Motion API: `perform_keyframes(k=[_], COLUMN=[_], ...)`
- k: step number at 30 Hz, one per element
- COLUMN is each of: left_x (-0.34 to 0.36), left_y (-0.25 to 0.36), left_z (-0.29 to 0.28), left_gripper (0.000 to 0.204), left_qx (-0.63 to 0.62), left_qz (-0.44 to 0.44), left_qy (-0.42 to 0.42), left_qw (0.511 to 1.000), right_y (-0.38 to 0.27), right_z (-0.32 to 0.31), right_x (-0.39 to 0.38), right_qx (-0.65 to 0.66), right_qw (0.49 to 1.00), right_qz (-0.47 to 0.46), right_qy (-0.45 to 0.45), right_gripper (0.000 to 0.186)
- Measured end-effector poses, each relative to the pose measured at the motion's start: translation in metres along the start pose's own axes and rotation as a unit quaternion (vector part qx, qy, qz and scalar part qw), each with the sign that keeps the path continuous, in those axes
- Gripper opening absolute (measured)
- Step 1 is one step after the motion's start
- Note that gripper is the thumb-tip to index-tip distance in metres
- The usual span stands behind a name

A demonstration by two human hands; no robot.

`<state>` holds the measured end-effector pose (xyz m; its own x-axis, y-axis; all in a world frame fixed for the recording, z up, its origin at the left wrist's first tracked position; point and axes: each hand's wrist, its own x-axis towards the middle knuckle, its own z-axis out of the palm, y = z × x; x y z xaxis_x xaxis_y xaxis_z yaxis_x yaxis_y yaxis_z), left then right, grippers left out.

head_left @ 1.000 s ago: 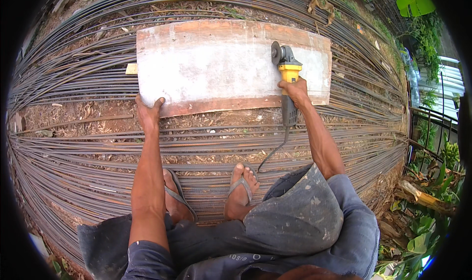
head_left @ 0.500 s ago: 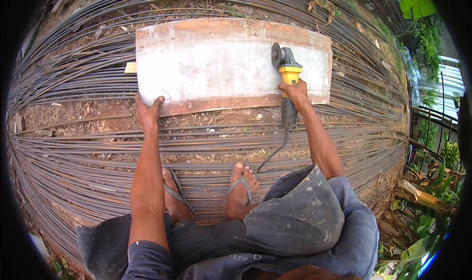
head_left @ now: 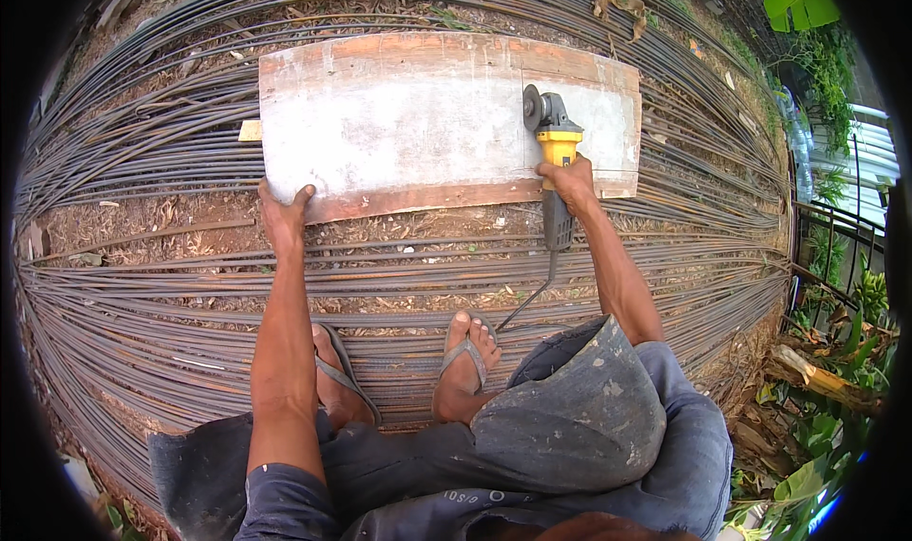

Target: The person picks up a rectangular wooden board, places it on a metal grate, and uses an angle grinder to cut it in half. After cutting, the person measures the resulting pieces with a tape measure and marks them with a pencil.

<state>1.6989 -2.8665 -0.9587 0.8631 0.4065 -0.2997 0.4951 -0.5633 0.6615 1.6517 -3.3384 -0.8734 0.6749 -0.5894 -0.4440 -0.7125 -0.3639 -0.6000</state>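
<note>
a wooden board (head_left: 408, 123), pale across its middle with reddish-brown long edges, lies in the upper centre of the frame, over rows of long metal bars (head_left: 171, 299); the left hand (head_left: 282, 216) holds its lower left corner, thumb pressed on the top face and spread from the forefinger, the other fingers hidden; the right hand (head_left: 573, 188) is closed round the body of a yellow and black angle grinder (head_left: 559, 142), right of centre, over the board's right part; the grinder's disc (head_left: 533, 109) points to the top of the frame, by a thin line running across the board; whether disc and board touch, i cannot tell; a dark cord (head_left: 529, 303) runs from the grinder's lower end to the right foot (head_left: 465, 365); both feet wear flip-flops, at lower centre, among the bars; a small piece of pale wood (head_left: 251, 131) shows past the board's left edge; a green leaf (head_left: 801, 1) hangs at upper right, and a broken log (head_left: 819, 381) lies at lower right.
</note>
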Motion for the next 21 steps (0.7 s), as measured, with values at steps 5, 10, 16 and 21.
perform_keyframes(k=[5,10,16,21], left_x=[-0.003,-0.003,-0.003,-0.003], left_y=[0.008,0.008,0.007,0.008], left_z=[-0.004,-0.006,-0.006,-0.005], left_gripper=[0.102,0.101,0.100,0.099], left_qx=[0.023,0.015,-0.001,-0.001], left_qz=[-0.013,-0.007,0.003,0.000], left_qy=[-0.002,-0.006,-0.001,-0.006], left_qw=[1.000,1.000,1.000,1.000], right_y=[0.000,-0.003,-0.004,0.005], right_z=[0.003,0.001,0.000,0.001], right_x=[0.000,-0.004,-0.013,-0.011], right_qx=[-0.028,-0.021,-0.016,-0.010], right_qw=[1.000,1.000,1.000,1.000], right_qz=[-0.008,0.006,0.018,0.008], right_qy=[0.008,0.004,0.001,0.009], right_gripper=[0.047,0.049,0.050,0.049])
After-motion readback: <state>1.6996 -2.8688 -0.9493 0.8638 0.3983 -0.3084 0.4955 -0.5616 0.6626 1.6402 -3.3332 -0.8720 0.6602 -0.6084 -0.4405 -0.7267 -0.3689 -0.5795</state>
